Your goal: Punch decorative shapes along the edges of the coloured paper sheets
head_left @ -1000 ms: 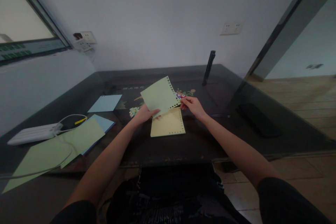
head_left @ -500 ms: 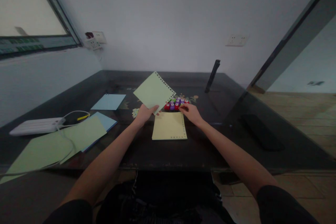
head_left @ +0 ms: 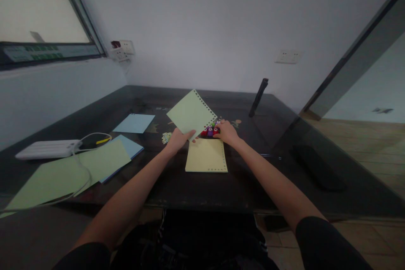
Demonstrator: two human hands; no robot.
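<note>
Dim rm: dark table (head_left: pixel 196 190), white wall (head_left: pixel 202 21), window (head_left: pixel 34 4) left.

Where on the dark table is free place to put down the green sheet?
Bare tabletop lies right of the yellow sheet, before the black object. The left side is crowded: green sheets, cable, power strip.

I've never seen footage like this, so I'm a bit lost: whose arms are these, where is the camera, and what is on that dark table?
No machine here: a person wears a camera on the head, looking down at their own bare arms. The left hand holds up a green sheet with punched holes along its edges. The right hand rests on a cluster of small coloured punches. A yellow sheet lies flat before them on the dark table. To the left lie blue papers, more green paper and a white power strip with its cable.
</note>
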